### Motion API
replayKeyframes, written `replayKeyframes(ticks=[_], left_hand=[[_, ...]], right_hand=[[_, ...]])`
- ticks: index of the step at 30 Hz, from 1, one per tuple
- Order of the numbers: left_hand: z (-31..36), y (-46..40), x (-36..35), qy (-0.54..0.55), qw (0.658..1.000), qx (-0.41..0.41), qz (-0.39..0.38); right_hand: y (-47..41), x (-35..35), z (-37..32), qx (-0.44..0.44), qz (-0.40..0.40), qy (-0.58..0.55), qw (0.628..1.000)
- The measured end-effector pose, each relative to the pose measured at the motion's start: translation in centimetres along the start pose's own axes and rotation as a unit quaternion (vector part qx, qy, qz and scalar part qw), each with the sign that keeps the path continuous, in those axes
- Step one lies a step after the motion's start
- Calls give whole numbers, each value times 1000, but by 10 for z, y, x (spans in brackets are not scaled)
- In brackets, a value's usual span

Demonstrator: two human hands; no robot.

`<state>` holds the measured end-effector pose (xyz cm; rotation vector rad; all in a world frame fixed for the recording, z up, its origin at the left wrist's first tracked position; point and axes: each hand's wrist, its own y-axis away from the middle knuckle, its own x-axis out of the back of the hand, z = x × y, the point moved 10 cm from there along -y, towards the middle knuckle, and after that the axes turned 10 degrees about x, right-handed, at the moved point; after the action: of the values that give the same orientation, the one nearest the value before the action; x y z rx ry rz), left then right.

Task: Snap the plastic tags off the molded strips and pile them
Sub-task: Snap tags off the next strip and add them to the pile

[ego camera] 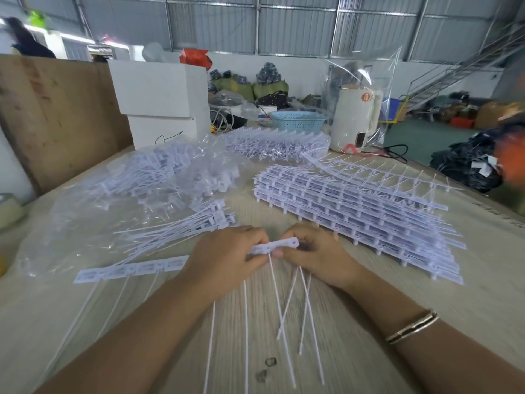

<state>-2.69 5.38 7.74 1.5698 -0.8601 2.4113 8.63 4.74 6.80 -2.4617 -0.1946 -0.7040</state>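
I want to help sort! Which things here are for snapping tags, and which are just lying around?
For the job: strip in both hands, stacked strips, loose tag pile, short strip.

Just lying about: kettle, blue basket, white boxes, tape roll.

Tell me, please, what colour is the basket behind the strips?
Light blue basket, perforated; the head view shows it.
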Motion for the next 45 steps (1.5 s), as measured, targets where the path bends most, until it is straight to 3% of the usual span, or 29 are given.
replayKeyframes(ticks=[5,8,12,17,19,22,24,26,30,37,42,45], left_hand=[[-1,-1,-7,-10,1000,-13,-16],[-12,-5,-6,107,993,33,-20],[-20,-4,-4,87,995,53,-7],[-16,-2,-2,42,997,61,-4],[-14,-2,-2,24,998,58,-3],[-6,-1,-1,16,999,47,8],[3,-1,-1,12,999,31,14],[13,1,-2,6,1000,9,10],[14,3,-7,-17,1000,9,-25],[7,3,0,-21,999,24,-10],[7,2,4,2,1000,14,22],[5,2,4,22,999,7,29]], right_hand=[[-2,7,-6,29,31,10,999],[-2,14,-6,44,60,68,995],[4,31,19,-62,127,-13,990],[6,38,52,-159,53,187,968],[5,32,45,-143,20,235,961],[-1,13,5,-23,25,190,981],[-1,-9,-5,3,-32,169,985],[-1,-22,-2,-2,-71,162,984],[-4,-8,3,-3,-25,67,997],[-2,9,12,-50,44,-20,998],[-1,-4,5,-18,-13,-49,999],[-2,-3,0,5,1,-64,998]])
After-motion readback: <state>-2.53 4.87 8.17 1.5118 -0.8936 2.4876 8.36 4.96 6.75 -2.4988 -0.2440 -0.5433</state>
